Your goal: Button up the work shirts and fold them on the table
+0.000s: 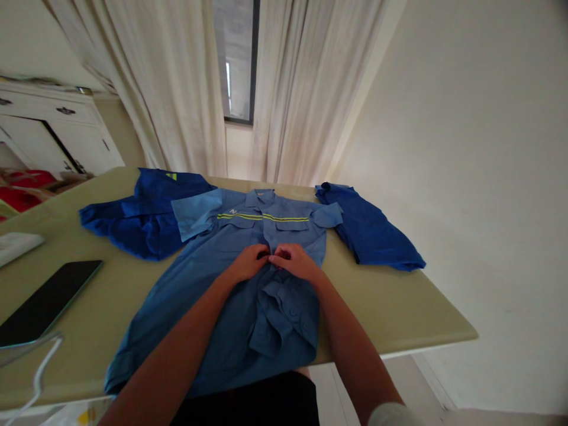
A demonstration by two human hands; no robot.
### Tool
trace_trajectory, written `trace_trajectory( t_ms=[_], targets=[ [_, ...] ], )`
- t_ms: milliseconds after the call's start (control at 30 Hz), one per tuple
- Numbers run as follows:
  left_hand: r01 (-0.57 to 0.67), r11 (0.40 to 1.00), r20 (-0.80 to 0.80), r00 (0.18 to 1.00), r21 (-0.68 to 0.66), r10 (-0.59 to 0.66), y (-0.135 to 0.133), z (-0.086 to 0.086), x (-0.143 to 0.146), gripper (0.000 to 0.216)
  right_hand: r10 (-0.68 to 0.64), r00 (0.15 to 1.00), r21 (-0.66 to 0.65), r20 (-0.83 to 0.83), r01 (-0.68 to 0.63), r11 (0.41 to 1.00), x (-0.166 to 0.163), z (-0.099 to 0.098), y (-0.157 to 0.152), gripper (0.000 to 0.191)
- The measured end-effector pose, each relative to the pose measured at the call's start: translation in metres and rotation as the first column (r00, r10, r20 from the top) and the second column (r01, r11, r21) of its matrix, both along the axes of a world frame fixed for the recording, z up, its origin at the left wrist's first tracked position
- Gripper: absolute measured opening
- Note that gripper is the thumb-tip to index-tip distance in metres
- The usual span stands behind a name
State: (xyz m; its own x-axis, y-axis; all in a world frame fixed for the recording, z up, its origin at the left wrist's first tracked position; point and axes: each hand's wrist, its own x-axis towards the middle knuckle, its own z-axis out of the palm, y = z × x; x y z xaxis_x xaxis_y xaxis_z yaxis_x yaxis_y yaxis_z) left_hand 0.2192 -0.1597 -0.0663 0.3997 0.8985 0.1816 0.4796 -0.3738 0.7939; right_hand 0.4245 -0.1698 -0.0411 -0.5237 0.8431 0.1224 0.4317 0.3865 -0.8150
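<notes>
Head view: a light blue shirt [231, 284] lies front up on the surface [390, 307], its hem hanging over the near edge. The left hand [248, 263] and right hand [295, 260] meet at the middle of the shirt's front opening, below its yellow stripe. The fingers of both are pinched shut on the cloth edges. They seem to be working a button, which likely goes best with both edges flat and lined up. A dark garment [133, 225] lies left of the shirt, a folded garment [373, 234] right, and a phone [48, 299] farther left.
</notes>
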Motion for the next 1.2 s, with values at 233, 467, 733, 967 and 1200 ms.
trace_trajectory(
  t_ms=[233, 467, 733, 967, 1200],
  targets=[
    [0.181, 0.978, 0.056, 0.983, -0.102, -0.177, 0.004, 0.009, -0.016, 0.038, 0.207, 0.974, -0.036, 0.090, -0.204, 0.978, 0.002, 0.007, -0.006, 0.034],
    [-0.059, 0.998, 0.012, 0.998, 0.026, 0.059, 0.001, 0.005, -0.011, 0.036, 0.161, 0.961, -0.033, 0.226, -0.158, 0.987, -0.002, 0.017, -0.022, 0.038],
    [-0.008, 0.984, 0.065, 0.998, -0.176, 0.020, -0.006, 0.015, -0.006, 0.043, -0.138, 0.923, -0.037, 0.360, 0.162, 0.986, 0.087, 0.039, -0.100, 0.039],
    [0.358, 0.874, 0.024, 0.928, -0.330, -0.371, -0.014, 0.012, -0.008, 0.050, -0.346, 0.846, 0.241, 0.405, 0.266, 0.933, 0.035, 0.037, -0.139, 0.014],
    [0.297, 0.858, 0.156, 0.955, -0.419, -0.254, -0.018, 0.000, -0.002, 0.051, -0.409, 0.854, 0.371, 0.322, 0.283, 0.884, -0.043, -0.015, -0.115, 0.007]
  ],
)
